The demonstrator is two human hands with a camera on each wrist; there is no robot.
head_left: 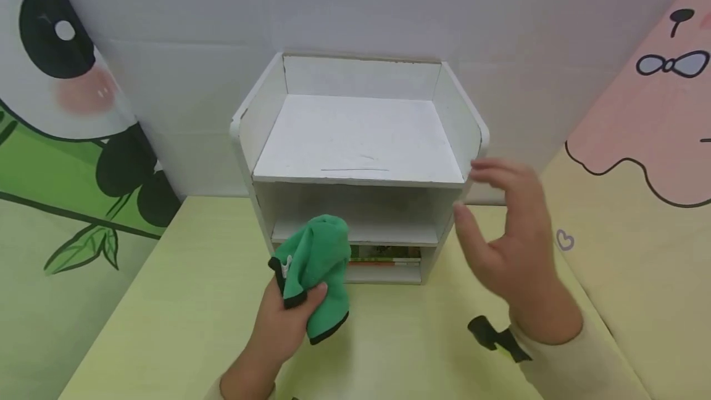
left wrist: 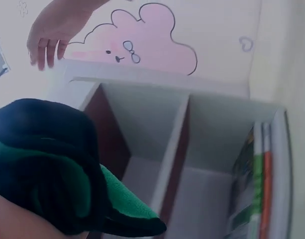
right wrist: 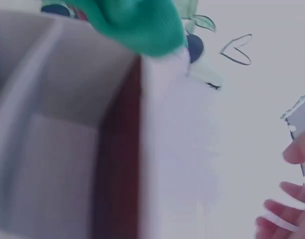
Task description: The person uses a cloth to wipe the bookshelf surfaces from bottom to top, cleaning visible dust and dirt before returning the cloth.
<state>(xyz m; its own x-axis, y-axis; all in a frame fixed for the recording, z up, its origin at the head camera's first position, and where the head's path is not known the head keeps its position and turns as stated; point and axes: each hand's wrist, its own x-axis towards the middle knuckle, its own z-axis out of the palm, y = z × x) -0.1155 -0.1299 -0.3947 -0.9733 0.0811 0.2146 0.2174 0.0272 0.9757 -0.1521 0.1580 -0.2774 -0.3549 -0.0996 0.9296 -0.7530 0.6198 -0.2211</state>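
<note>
- The person's left hand clutches a bunched green fleece cloth with black trim, fingers and thumb wrapped round its lower part.
- The cloth is held up in front of the left half of a small white wooden desk shelf unit, level with its middle and bottom openings; whether the cloth touches the shelf front cannot be told from the head view.
- In the left wrist view the same cloth fills the lower left, dark in shadow on top and bright green below, with the shelf's inner compartments just behind it.
- The person's right hand is open and holds nothing, fingers spread and slightly blurred, just beside the shelf unit's right side wall near the top board's edge.
- In the right wrist view only the fingertips of that hand show at the lower right, next to the white side panel.
- The shelf unit stands on a pale yellow-green tabletop, against a white panelled wall.
- A few thin books with green and orange spines lie flat in the bottom compartment.
- A panda and bamboo picture covers the left wall, and a pink cartoon cloud figure covers the right one.
</note>
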